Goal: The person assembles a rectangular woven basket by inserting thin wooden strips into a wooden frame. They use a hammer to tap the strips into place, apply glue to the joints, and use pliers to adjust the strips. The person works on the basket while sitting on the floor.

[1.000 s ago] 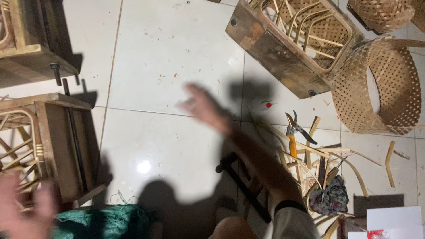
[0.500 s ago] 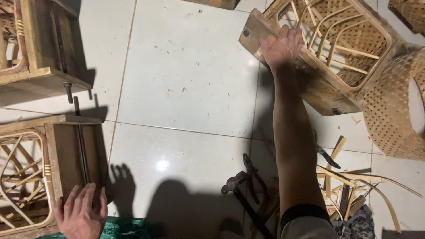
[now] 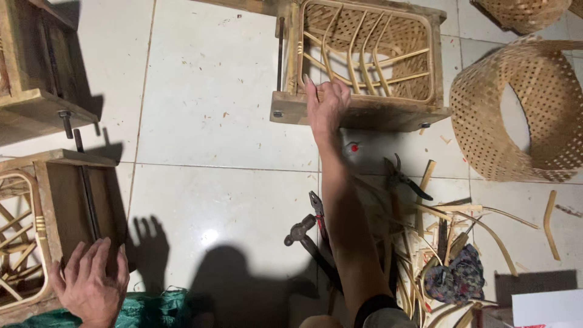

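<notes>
Two bare hands, left hand [image 3: 91,282] at seven o'clock with no ring or glove in view, right hand [image 3: 327,106] near twelve on a long bare forearm, dark sleeve edge at the elbow, pale cloth below it

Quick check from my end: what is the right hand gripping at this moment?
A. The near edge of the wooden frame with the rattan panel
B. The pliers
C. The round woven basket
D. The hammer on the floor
A: the right hand is closed on the near rail of the wooden frame, while the hammer, pliers and round woven basket lie untouched.
</notes>
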